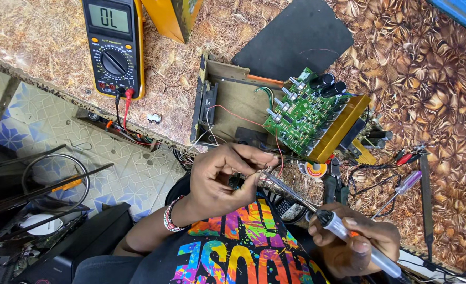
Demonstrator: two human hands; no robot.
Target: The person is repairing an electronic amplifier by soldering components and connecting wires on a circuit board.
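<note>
My left hand point(220, 179) is raised in front of my chest, fingers pinched on a thin wire point(254, 169) near the workbench edge. My right hand point(356, 244) grips a soldering iron point(343, 231) by its clear handle. Its metal tip point(275, 181) points up-left and meets the wire at my left fingertips. Just beyond lies a green circuit board point(301, 113) with black knobs and capacitors, mounted on a gold heat sink point(343, 129), beside an open wooden case point(233, 105). A red wire runs from the case toward my fingers.
A yellow multimeter point(112, 44) with red and black leads lies at the top left. A black mat point(296, 37), a solder reel point(314, 169), pliers point(337, 184), a screwdriver point(401, 186) and clip leads sit on the leaf-patterned bench. A tiled floor with cables and a black box is at left.
</note>
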